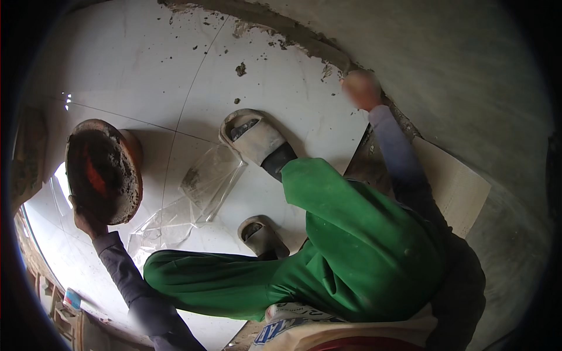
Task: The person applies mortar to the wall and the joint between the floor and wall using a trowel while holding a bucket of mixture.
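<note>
On the left my left hand (88, 219) grips the near rim of a round, shallow bowl (136, 153), its fingers partly hidden by the rim. The bowl is tilted; grey mortar crusts its inside, and a reddish-orange patch shows within. At the upper right my right hand (361, 89) rests low where the floor meets the wall, closed and blurred. Whatever it holds cannot be made out. A band of wet grey mortar (293, 32) runs along the wall's foot up to this hand.
Large white tiles (170, 64) with mortar crumbs cover the floor. Clear plastic sheeting (202, 187) lies between the bowl and my sandals (257, 137). A grey wall (456, 76) curves along the right. A pale board (451, 181) leans beside my right arm.
</note>
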{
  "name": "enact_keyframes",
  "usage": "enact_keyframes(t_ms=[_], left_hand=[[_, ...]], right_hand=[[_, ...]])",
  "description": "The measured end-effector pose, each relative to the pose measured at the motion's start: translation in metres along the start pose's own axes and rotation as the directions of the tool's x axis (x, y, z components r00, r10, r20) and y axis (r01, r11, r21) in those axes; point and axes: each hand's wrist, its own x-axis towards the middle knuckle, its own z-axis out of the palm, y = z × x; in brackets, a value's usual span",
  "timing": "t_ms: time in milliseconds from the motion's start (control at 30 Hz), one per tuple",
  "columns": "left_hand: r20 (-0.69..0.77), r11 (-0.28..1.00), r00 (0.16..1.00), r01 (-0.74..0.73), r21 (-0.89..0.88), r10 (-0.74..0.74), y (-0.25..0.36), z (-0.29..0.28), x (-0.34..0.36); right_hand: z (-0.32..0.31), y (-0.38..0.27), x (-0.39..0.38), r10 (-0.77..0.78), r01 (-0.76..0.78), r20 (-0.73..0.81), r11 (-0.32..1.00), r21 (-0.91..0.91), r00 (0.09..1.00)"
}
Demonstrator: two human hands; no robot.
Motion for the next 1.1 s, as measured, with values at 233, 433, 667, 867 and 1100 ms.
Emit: enact_keyframes(t_ms=[233,433,667,867,1100], left_hand=[[0.312,0.22,0.817,-0.459,0.861,0.484,0.024,0.009,-0.018],[0.24,0.374,0.662,-0.643,0.668,0.71,0.086,0.041,-0.059],[-0.171,0.962,0.956,-0.256,-0.097,0.237,0.176,0.108,-0.107],[-0.213,0.951,0.928,-0.282,0.129,0.305,0.226,0.151,-0.144],[-0.255,0.978,0.946,-0.207,-0.006,0.199,0.189,0.125,-0.112]], right_hand=[[-0.023,-0.032,-0.03,0.166,-0.169,0.031,0.977,0.129,0.986],[0.046,-0.176,-0.018,-0.07,-0.077,0.47,0.955,0.287,0.88],[0.083,-0.353,0.028,-0.782,0.79,0.385,0.586,0.181,0.491],[0.176,-0.419,0.039,-0.653,0.806,0.628,0.588,0.067,0.424],[0.165,-0.42,0.051,-0.382,0.224,0.879,0.918,0.326,0.287]])
